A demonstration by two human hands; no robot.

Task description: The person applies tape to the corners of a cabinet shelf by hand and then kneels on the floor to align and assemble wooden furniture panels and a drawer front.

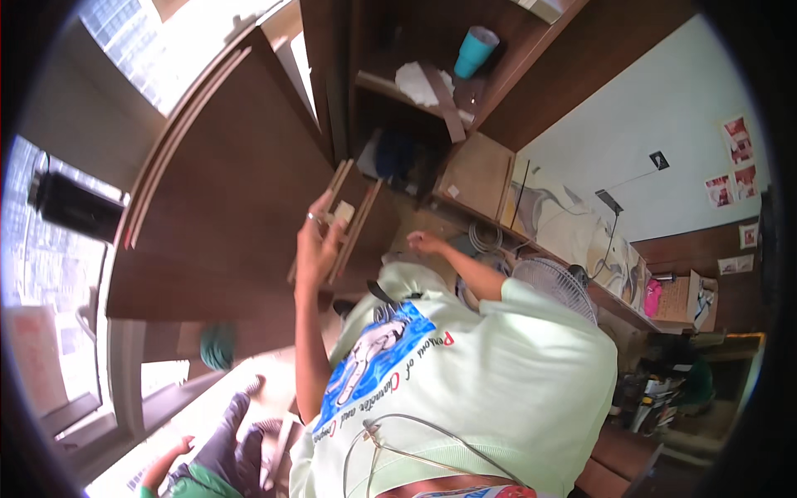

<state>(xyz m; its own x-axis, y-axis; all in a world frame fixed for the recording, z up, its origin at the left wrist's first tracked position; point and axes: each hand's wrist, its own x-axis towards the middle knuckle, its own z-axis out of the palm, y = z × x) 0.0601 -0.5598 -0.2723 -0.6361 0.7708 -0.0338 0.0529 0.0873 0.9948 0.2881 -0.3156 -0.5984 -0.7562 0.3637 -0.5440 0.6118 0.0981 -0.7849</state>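
While my left hand (312, 249) is reaching over a pair of pale-edged boards (357, 231), my fingers are closing narrowly about a small pale block (344, 213). I am judging it to be light and stiff, probably wood, with dry faces that are giving decent grip rather than sliding. It is not looking fragile, though its corners could be chipping under a hard knock. Its opposite sides are offering the best hold, thumb on one and fingertips on the other, so a light pinch should be serving. The boards are seeming heavier and rigid, and their long edges are making the natural place to grasp them.

The block is lying at the tips of my left thumb and fingers, between the two pale edges and beyond my palm; whether it is also touching a board, I cannot tell. My ring (313, 217) is showing on the same hand, just beside the farther-left edge. My right hand (425, 241) is hanging well apart to the right, fingers loosely curled; I am seeing nothing in it, but the inside is hidden. A large brown panel (216, 199) is standing to my left.
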